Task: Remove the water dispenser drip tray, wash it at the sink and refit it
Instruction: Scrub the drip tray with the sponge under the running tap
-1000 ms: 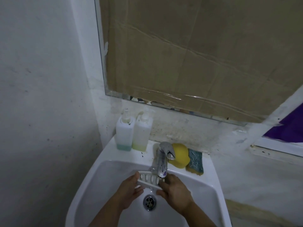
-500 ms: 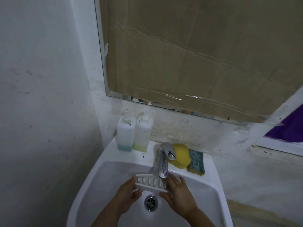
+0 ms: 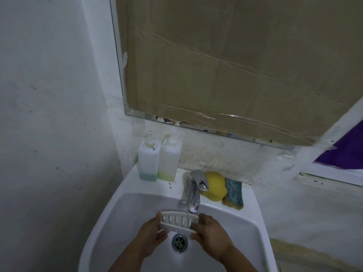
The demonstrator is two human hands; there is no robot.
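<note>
The white slotted drip tray (image 3: 177, 221) is held level over the basin of the white sink (image 3: 121, 209), just under the spout of the chrome tap (image 3: 193, 193). My left hand (image 3: 151, 235) grips its left end. Its right end sits in my right hand (image 3: 211, 232), fingers curled around the edge. A thin stream of water seems to fall from the spout onto the tray's right part. The chrome drain (image 3: 179, 242) lies directly below the tray.
Two white pump bottles (image 3: 159, 161) stand on the sink's back left ledge. A yellow sponge (image 3: 215, 186) and a teal scouring pad (image 3: 233, 193) lie behind the tap on the right. A cardboard-covered mirror (image 3: 225, 65) hangs above. A wall closes in on the left.
The tray has turned from tilted to level and shifted slightly left under the spout. Both hands stayed on its ends.
</note>
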